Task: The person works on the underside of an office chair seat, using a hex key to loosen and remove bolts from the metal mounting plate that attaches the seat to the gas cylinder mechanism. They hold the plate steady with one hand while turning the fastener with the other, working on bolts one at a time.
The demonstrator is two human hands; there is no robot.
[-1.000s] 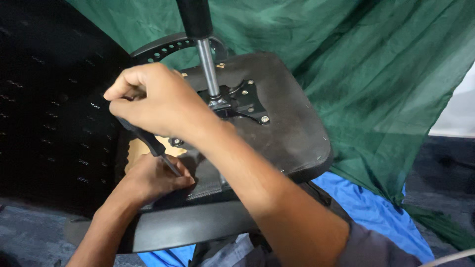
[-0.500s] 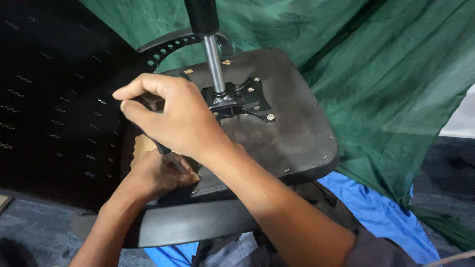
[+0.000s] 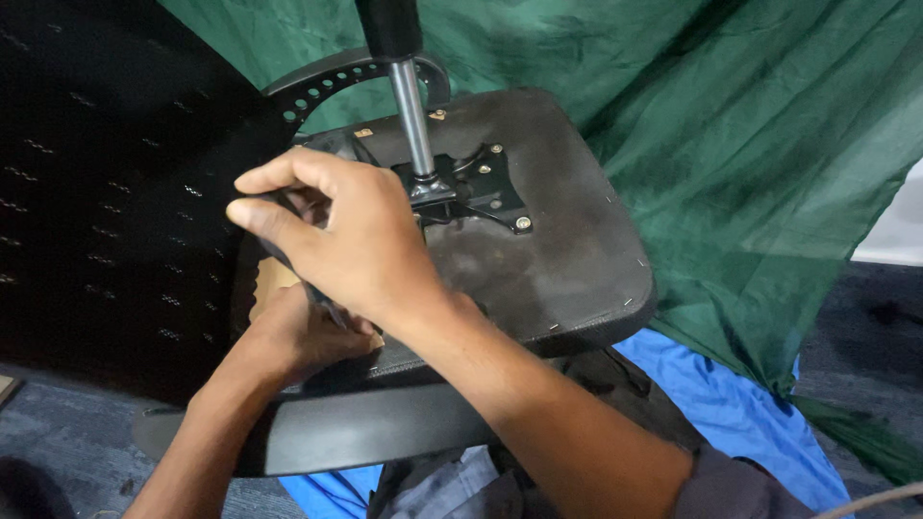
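Screwdriver (image 3: 322, 300), dark shaft, mostly hidden: it runs from under the right hand (image 3: 336, 245) down toward 5 o'clock into the left hand (image 3: 298, 336). Long axis reads as tilted, top toward 11 o'clock, tip toward the seat edge. Handle end sits inside the right fist; only a short dark length shows between the two hands.

Right hand: fingers curled together and clamped over the top of the tool, thumb pressed against the forefinger at 9 o'clock. It is the nearer hand on the handle and sits above the left.

Left hand: lies flat on the near edge of the seat underside (image 3: 538, 259), fingers closed about the lower shaft as far as I can tell; the fingertips are covered by the right wrist, so the exact grip is not clear. A tan patch (image 3: 272, 284) shows just beside it at 10 o'clock.

Surroundings: office chair upturned, seat bottom facing up. Metal mounting plate (image 3: 490, 192) with bolts lies at 2 o'clock from the right hand, near but apart. Gas-lift column (image 3: 411, 115) rises from the plate toward 12 o'clock. Armrest (image 3: 385, 428) crosses below the hands at 6 o'clock. Black mesh backrest (image 3: 106, 192) at 9 o'clock. Green cloth (image 3: 750, 144) behind, blue cloth (image 3: 731, 404) beneath at 4 o'clock.
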